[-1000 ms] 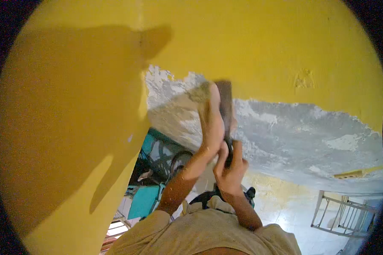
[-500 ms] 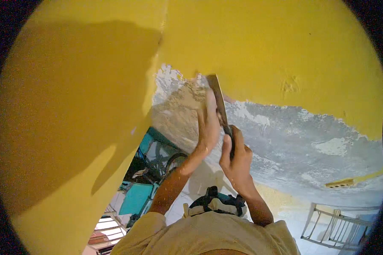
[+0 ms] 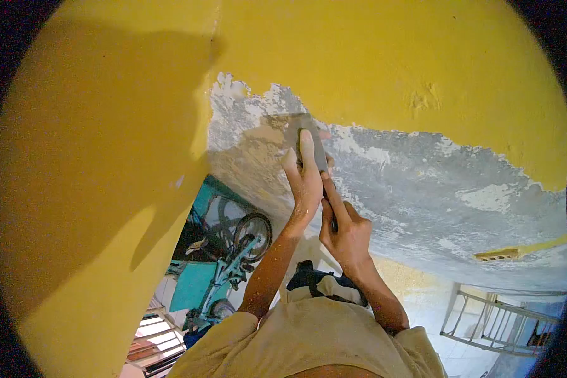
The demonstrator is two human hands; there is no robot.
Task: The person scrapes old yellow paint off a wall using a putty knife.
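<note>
A scraper (image 3: 315, 145) with a broad flat metal blade and a dark handle lies against the wall, where yellow paint meets bare grey plaster (image 3: 416, 183). My right hand (image 3: 348, 236) is closed round its handle, one finger stretched along it toward the blade. Higher up, my left hand (image 3: 304, 183) grips the blade, with one digit pressed flat on its face; its other fingers are partly hidden. White flaky patches (image 3: 283, 97) border the yellow paint (image 3: 372, 63) above the blade. Pale specks dot my left forearm.
A yellow side wall (image 3: 94, 189) meets the scraped wall at a corner on the left. Below left stand a teal bicycle (image 3: 233, 258) and a slatted rack (image 3: 154, 334). A metal-barred frame (image 3: 501, 321) is at lower right. A small yellow holed block (image 3: 498, 255) juts out nearby.
The blade has turned from nearly edge-on to showing its flat face, and both hands have shifted slightly left. The view has moved, bringing more of the bicycle into sight.
</note>
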